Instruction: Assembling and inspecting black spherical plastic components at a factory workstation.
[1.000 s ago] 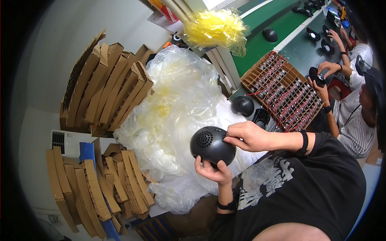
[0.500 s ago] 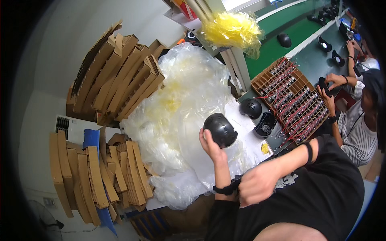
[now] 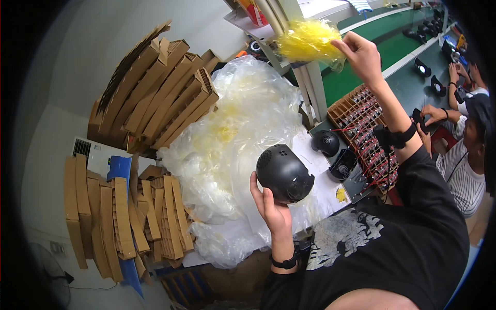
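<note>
My left hand [image 3: 275, 212] holds up a rounded black plastic housing [image 3: 285, 173] with a patch of small round holes and a notched rim. Its fingers wrap the lower left side. At the upper right, my right hand [image 3: 363, 56] is closed in a pinch on the edge of a bunch of yellow plastic film [image 3: 309, 40]. Two more black shells lie on the bench: a domed one with holes [image 3: 325, 142] and an open one [image 3: 343, 164] showing its inside.
A heap of clear plastic bags [image 3: 227, 150] covers the white table. Stacked cardboard dividers [image 3: 155, 93] stand left. A partitioned box [image 3: 356, 119] holds small wired metal parts. At the right, a co-worker in a striped shirt [image 3: 462, 178] handles a black part beside a green belt [image 3: 387, 44].
My right hand has moved from near my left wrist up to the yellow film and pinches its edge. The housing in my left hand has turned and come closer to the camera.
</note>
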The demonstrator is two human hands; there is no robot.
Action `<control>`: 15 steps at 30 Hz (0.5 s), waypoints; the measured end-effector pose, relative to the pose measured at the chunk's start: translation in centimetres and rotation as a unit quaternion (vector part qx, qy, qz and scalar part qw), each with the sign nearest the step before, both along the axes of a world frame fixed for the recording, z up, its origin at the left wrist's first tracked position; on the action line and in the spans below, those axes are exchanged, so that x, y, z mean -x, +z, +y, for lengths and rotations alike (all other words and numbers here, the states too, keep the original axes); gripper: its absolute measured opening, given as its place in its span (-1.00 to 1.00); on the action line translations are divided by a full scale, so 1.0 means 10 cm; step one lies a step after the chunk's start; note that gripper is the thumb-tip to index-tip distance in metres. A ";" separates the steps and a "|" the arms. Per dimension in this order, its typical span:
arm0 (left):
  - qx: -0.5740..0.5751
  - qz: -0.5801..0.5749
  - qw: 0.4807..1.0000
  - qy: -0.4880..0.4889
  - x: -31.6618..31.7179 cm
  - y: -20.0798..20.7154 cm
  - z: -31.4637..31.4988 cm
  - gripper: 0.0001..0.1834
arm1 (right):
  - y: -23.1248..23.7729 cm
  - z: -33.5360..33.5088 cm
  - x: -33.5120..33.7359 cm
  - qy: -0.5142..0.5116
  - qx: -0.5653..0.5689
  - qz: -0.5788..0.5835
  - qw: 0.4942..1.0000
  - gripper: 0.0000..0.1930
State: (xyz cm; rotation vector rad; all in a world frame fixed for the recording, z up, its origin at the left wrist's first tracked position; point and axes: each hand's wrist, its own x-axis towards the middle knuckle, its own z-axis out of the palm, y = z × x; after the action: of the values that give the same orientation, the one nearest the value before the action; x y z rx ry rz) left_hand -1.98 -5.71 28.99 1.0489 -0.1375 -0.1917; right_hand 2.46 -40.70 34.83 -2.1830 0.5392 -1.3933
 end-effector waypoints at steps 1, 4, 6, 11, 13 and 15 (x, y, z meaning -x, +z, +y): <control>-0.008 -0.013 1.000 0.012 0.02 0.02 0.01 -0.41 | -0.03 -0.06 0.00 0.002 0.000 0.000 1.000 -0.50; -0.008 -0.041 0.999 0.022 0.06 0.05 0.01 -0.36 | -0.13 -0.21 -0.03 0.032 -0.067 0.071 0.995 -0.37; -0.001 -0.056 0.998 0.019 0.07 0.04 0.01 -0.32 | -0.23 -0.31 -0.10 0.080 -0.127 0.063 0.987 -0.36; -0.007 -0.125 0.992 -0.002 0.12 -0.03 -0.01 -0.29 | -0.35 -0.18 0.01 0.198 -0.316 -0.011 0.928 -0.44; -0.024 -0.158 0.987 0.030 0.12 -0.16 0.04 -0.28 | -0.44 0.15 0.06 0.309 -0.471 -0.126 0.817 -0.44; -0.041 -0.188 0.979 0.069 0.16 -0.21 0.13 -0.26 | -0.61 0.52 0.16 0.349 -0.561 -0.133 0.738 -0.45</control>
State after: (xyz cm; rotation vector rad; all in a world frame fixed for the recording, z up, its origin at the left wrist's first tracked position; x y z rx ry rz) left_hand -3.56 -4.45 26.90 1.1655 -0.3992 0.1298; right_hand 0.89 -35.49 28.69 -0.9619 0.2550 -0.6065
